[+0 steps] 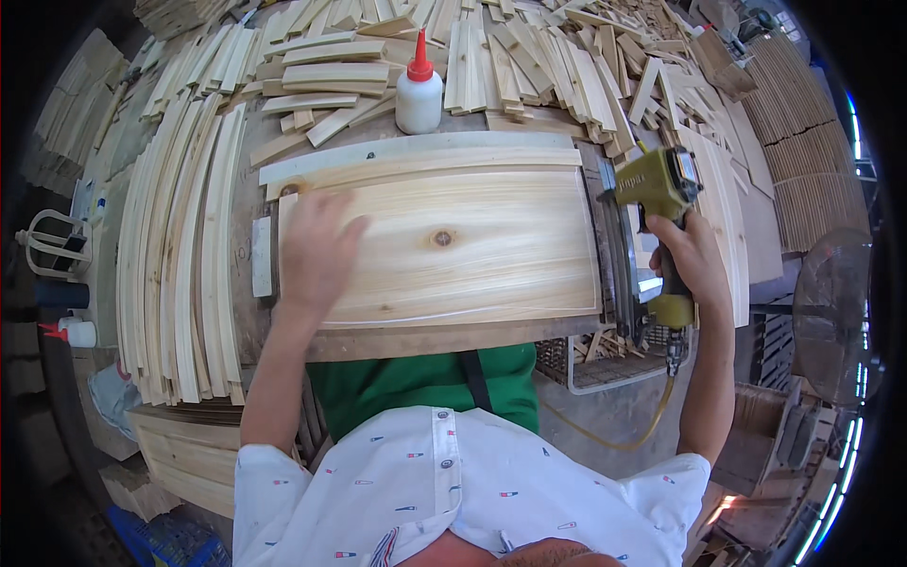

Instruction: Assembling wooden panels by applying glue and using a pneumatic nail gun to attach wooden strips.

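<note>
A pale wooden panel (pixel 491 236) with a dark knot lies on the bench before me. A thin line of white glue runs along its near and right edges, and a wooden strip (pixel 425 163) lies along its far edge. Over the panel's left end, beside a short upright strip, is my left hand (pixel 319 248), blurred, its thumb spread from the fingers and nothing seen in it. My right hand (pixel 697 260) grips an olive-green pneumatic nail gun (pixel 661 189) by its black handle, just right of the panel, above dark metal rails (pixel 619 255).
A white glue bottle (pixel 419 99) with a red nozzle stands behind the panel. Loose wooden strips (pixel 331 76) heap across the far bench; long strips (pixel 179 246) lie at left. A yellow air hose (pixel 652 430) hangs from the nail gun, near a wire basket (pixel 605 378) of offcuts.
</note>
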A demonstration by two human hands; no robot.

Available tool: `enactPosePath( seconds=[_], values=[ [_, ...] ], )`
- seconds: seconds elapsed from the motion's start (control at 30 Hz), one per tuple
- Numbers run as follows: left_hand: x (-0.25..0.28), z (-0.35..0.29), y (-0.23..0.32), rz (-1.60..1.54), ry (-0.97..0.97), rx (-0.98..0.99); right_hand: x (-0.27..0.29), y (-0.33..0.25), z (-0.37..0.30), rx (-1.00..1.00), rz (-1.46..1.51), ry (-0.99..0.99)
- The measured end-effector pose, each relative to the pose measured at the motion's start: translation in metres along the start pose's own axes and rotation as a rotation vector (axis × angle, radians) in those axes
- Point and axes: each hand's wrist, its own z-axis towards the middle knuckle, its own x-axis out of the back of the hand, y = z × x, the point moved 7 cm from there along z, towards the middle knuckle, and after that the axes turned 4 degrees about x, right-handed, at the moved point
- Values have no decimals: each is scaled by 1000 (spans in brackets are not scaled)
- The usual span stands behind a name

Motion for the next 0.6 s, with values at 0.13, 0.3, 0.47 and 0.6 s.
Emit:
enactPosePath(
  seconds=[0.13, 0.3, 0.47, 0.6],
  values=[
    [-78, 64, 72, -318, -83, -236, 8, 10, -2, 3, 55, 33],
    [-146, 153, 120, -214, -82, -143, 4, 10, -4, -22, -10, 7],
    [-174, 186, 103, -64, -159, -8, -2, 8, -1, 14, 30, 20],
    [-170, 171, 102, -68, -218, -72, 3, 11, -2, -5, 23, 26]
  ],
)
